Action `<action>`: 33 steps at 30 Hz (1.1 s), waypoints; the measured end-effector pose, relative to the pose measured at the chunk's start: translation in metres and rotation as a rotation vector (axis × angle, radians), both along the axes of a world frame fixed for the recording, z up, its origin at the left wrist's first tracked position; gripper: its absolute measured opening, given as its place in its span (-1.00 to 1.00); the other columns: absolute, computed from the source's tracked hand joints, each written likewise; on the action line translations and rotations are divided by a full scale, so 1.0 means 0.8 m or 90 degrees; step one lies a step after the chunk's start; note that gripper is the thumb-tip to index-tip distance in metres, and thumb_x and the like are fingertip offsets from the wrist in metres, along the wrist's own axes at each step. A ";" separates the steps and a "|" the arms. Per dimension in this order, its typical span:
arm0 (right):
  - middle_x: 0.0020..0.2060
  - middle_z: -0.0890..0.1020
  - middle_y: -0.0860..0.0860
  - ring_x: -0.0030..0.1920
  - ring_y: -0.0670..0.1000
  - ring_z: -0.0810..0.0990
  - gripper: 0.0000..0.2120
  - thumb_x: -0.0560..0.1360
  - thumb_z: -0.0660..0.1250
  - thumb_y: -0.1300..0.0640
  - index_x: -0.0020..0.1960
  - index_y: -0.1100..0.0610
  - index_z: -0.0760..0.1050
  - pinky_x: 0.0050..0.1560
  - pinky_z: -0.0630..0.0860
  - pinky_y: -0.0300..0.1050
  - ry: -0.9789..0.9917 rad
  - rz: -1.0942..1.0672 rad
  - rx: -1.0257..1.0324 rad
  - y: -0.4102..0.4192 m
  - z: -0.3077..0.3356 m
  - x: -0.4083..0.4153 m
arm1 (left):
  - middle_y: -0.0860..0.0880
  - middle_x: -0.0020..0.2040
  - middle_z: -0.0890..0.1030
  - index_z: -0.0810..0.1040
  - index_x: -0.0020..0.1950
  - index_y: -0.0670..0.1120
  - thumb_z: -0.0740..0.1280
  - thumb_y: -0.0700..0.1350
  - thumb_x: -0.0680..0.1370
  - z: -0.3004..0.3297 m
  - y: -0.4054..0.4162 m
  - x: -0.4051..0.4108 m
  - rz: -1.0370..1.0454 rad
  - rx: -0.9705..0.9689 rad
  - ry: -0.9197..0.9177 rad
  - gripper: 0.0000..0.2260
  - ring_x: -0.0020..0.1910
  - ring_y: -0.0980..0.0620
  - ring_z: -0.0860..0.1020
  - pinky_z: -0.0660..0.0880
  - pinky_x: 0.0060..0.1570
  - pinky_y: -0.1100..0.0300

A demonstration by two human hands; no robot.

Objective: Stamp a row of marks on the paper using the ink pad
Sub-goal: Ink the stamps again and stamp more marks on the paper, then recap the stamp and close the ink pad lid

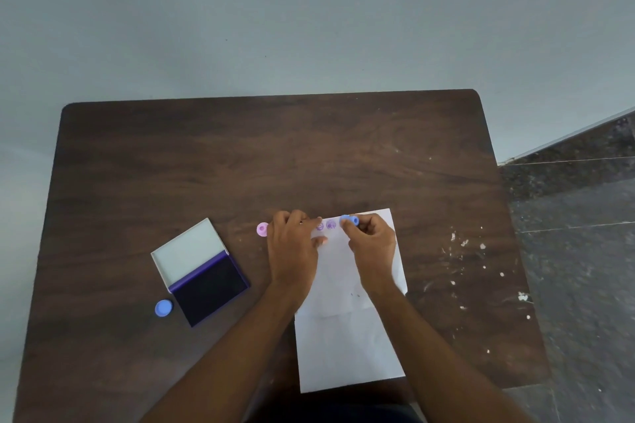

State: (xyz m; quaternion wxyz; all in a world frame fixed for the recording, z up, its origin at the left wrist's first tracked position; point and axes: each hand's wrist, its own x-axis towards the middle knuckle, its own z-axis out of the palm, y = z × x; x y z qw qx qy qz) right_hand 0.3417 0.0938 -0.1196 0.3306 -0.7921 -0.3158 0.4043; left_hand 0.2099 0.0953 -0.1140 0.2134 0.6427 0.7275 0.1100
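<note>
A white sheet of paper (347,347) lies on the dark wooden table (240,165). Near its top edge sits a row of purple round marks (330,225). My right hand (372,244) pinches a small blue stamp (349,220) upright at the right end of that row, its base on or just above the paper. My left hand (292,247) rests flat on the paper's upper left part, fingers spread, hiding the row's left part. The open ink pad (209,288), dark purple with its white lid folded back, lies to the left.
A pink stamp (262,229) lies on the table just left of my left hand. A blue round cap (163,308) sits left of the ink pad. White flecks dot the table's right side (481,247). A dark stone floor (577,233) lies beyond the right edge.
</note>
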 end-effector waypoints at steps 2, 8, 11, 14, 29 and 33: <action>-0.22 0.69 0.01 -0.21 0.07 0.64 -0.84 0.45 0.47 0.01 -0.13 0.10 0.59 -0.18 0.65 -0.04 0.023 -0.006 -0.008 -0.003 -0.001 -0.002 | 0.03 0.02 0.65 0.65 0.12 0.01 0.49 0.04 0.42 0.001 -0.001 0.000 -0.002 0.001 -0.002 -0.70 0.01 0.03 0.49 0.43 0.00 0.21; -0.21 0.70 0.06 -0.26 0.02 0.63 -0.81 0.44 0.47 -0.01 -0.04 0.09 0.62 -0.26 0.54 -0.29 0.076 -0.007 -0.014 -0.003 0.003 -0.007 | 0.01 0.13 0.63 0.61 0.20 -0.01 0.44 0.08 0.46 0.000 -0.005 -0.002 -0.016 0.007 -0.018 -0.65 0.10 0.00 0.49 0.42 0.13 0.18; -0.22 0.71 0.04 -0.28 0.03 0.66 -0.81 0.43 0.48 0.01 -0.04 0.09 0.64 -0.26 0.57 -0.28 0.084 -0.009 0.000 -0.001 0.009 -0.008 | 0.00 0.18 0.62 0.57 0.24 -0.04 0.42 0.09 0.47 0.003 -0.009 -0.005 -0.007 0.005 -0.053 -0.61 0.14 0.00 0.51 0.39 0.19 0.17; -0.17 0.73 0.00 -0.29 0.03 0.69 -0.81 0.42 0.50 0.06 0.00 0.10 0.63 -0.17 0.65 -0.15 0.131 -0.017 0.027 -0.001 0.016 -0.008 | -0.07 0.19 0.60 0.54 0.25 -0.11 0.41 0.03 0.49 0.006 -0.025 -0.016 -0.005 -0.022 -0.138 -0.61 0.17 -0.03 0.53 0.36 0.24 0.16; -0.08 0.70 0.21 -0.17 0.08 0.66 -0.83 0.51 0.38 0.21 0.03 0.27 0.66 -0.07 0.62 -0.07 0.573 -0.019 -0.019 -0.010 0.053 -0.080 | -0.02 0.02 0.65 0.61 0.07 -0.10 0.35 -0.02 0.55 0.043 -0.089 -0.123 0.281 -0.009 -0.206 -0.81 -0.01 0.05 0.58 0.53 0.05 0.18; -0.17 0.70 0.15 -0.23 0.02 0.64 -0.85 0.51 0.38 0.24 0.01 0.28 0.66 -0.18 0.62 -0.12 0.620 -0.003 -0.048 -0.013 0.060 -0.107 | 0.10 -0.14 0.61 0.60 -0.07 -0.02 0.37 -0.04 0.53 0.057 -0.104 -0.149 0.300 0.078 -0.203 -0.93 -0.16 0.13 0.53 0.46 -0.13 0.30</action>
